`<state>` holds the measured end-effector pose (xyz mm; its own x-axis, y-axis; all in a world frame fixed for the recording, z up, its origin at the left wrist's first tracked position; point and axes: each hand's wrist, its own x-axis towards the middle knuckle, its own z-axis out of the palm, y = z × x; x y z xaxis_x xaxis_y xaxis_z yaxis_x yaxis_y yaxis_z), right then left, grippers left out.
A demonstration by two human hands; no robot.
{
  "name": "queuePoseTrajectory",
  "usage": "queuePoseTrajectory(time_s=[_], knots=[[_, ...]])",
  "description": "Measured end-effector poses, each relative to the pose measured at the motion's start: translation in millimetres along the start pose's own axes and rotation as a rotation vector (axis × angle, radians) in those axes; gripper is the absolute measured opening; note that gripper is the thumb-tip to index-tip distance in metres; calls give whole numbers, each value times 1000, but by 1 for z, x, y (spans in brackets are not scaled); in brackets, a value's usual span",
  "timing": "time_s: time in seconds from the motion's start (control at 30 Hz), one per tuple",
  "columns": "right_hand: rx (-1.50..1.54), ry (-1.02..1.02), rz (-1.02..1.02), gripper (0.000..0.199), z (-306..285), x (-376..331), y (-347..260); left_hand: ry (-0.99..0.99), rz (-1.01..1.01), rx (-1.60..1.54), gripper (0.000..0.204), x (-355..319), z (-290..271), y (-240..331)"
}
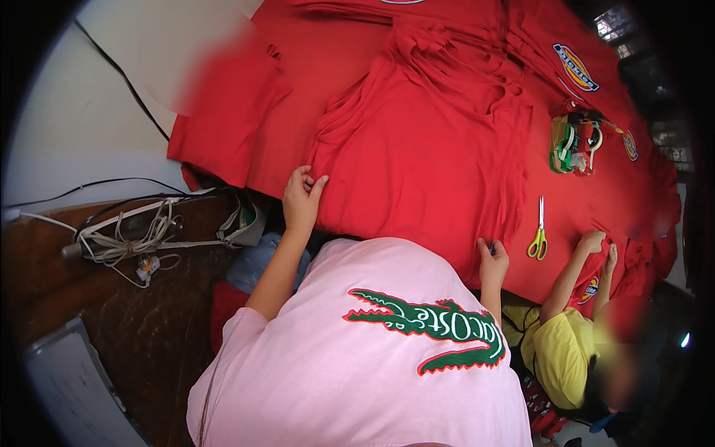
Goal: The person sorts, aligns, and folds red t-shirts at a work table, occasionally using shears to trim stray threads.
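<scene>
A wide pile of red T-shirt fabric pieces [417, 164] lies in front of me, with loose folded edges toward its far end. My left hand [301, 197] rests at the pile's left edge, thumb apart from the loosely bent fingers. At the near right corner of the pile is my right hand [493, 262], its thumb and forefinger spread. A small dark spot shows between them, too small to make out. Yellow-handled scissors [539, 231] lie on the red-covered table [514, 274], right of the pile.
A clear container [560, 145] with tape and small tools stands at the right. More red garments with patches [566, 67] lie beyond. A co-worker in yellow [562, 350] handles red cloth at the near right. Bundled cables [141, 235] lie at the left.
</scene>
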<state>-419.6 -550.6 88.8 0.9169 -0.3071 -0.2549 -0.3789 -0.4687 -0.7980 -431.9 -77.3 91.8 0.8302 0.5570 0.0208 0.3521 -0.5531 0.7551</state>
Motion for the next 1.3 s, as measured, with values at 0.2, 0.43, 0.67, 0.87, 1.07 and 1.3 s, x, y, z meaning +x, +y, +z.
queuePoseTrajectory(time_s=[0.2,0.43,0.67,0.87,1.07,1.3], knots=[[331,92,147,13,-20,-25,21,-9,50,-154,23,15,-2,-26],[-10,-97,64,35,-12,-58,20,-170,-201,-453,25,-18,-13,-50],[727,52,50,6,-89,-152,1,-421,-129,-688,28,-31,-97,26],[1129,358,-136,15,-229,-328,-1,-72,947,-372,41,0,-179,86],[1282,630,-602,15,-298,-499,46,-528,1004,-753,49,-35,-90,211],[1090,1238,-362,12,-256,-661,91,-1695,69,-535,49,-252,10,303]])
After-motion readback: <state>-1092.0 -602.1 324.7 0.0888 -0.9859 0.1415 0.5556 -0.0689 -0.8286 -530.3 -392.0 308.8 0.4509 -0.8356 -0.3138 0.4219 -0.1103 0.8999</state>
